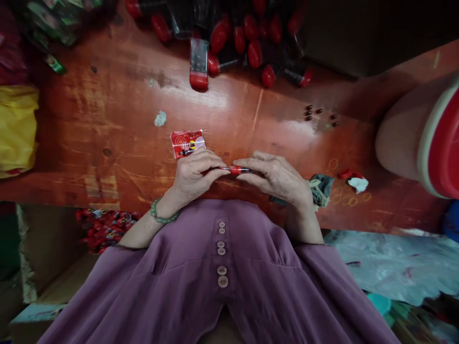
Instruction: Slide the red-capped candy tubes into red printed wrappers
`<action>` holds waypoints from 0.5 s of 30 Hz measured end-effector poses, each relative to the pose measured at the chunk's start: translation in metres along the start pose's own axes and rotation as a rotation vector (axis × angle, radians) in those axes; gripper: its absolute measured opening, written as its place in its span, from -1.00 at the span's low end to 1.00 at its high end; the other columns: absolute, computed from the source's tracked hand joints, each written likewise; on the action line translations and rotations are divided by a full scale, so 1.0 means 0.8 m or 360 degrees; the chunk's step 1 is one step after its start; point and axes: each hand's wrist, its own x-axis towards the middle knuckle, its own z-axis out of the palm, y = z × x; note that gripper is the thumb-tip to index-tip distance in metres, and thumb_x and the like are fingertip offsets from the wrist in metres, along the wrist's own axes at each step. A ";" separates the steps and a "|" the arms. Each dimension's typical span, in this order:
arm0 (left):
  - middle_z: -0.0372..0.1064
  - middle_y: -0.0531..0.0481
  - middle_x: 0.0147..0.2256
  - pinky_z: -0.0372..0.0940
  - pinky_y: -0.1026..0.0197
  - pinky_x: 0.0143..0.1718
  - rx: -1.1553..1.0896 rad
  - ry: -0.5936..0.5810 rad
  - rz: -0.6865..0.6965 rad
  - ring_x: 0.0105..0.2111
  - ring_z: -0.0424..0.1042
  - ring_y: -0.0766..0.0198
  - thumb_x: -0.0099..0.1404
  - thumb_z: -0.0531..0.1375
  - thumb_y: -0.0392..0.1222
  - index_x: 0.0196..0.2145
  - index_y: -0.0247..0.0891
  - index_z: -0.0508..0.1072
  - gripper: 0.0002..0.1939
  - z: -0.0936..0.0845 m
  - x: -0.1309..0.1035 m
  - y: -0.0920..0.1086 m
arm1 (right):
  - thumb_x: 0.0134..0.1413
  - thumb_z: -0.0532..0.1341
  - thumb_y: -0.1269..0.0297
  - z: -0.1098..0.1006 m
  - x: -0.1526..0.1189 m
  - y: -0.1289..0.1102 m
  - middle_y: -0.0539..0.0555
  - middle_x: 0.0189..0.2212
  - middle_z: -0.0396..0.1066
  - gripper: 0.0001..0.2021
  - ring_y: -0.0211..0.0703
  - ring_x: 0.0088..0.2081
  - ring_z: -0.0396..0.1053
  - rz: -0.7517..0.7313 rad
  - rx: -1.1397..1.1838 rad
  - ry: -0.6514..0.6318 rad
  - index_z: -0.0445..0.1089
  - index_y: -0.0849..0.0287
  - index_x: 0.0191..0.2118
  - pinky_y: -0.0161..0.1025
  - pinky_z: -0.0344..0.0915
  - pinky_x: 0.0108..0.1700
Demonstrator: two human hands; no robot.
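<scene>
Near the table's front edge, a small red and dark item (236, 169) lies level between my two hands. Its left end is pinched between the thumb and fingers of my left hand (196, 173). The thumb and fingers of my right hand (274, 176) close on its dark right end, which they partly hide. A red printed packet (187, 142) lies flat on the table, just beyond my left hand and partly behind its knuckles. A grey-green cloth (321, 190) is beside my right wrist.
Several red-capped clear containers (199, 64) lie at the back of the wooden table (125, 110). A large tub (405, 138) stands at the right, near small dark beads (309, 112) and rubber bands (337, 195). Below the left edge, a cardboard box (53, 253) holds red packets (103, 229).
</scene>
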 end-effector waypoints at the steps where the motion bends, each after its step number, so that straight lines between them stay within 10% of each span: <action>1: 0.55 0.02 -0.47 0.38 0.23 -0.30 -0.0032 -0.0011 -0.0001 -0.43 0.49 0.33 0.20 0.34 -0.15 -0.44 -0.22 0.56 -0.88 -0.001 0.000 0.000 | 0.30 0.11 0.00 0.000 0.002 0.000 0.10 -0.31 0.47 -0.61 -0.16 -0.31 0.38 -0.0026 0.0039 -0.0003 0.47 0.08 0.06 -0.26 0.23 -0.25; 9: 0.58 0.00 -0.45 0.34 0.28 -0.40 -0.0269 -0.0264 -0.0514 -0.48 0.47 0.31 0.12 0.38 -0.10 -0.36 -0.18 0.65 -0.86 -0.008 0.004 0.012 | 0.16 0.29 0.11 0.005 0.016 0.004 0.06 -0.25 0.51 -0.79 -0.15 -0.20 0.43 -0.0005 0.0761 0.0085 0.56 0.09 -0.18 -0.22 0.33 -0.12; 15: 0.59 -0.03 -0.38 0.44 0.24 -0.34 -0.0790 -0.0233 -0.1067 -0.42 0.53 0.25 0.03 0.39 0.15 -0.32 -0.22 0.64 -0.61 -0.013 0.002 0.013 | 0.05 0.36 0.09 0.034 0.014 0.004 -0.10 -0.56 0.39 -0.74 -0.39 -0.59 0.25 0.0439 0.1677 0.0136 0.49 0.17 -0.26 -0.39 0.19 -0.51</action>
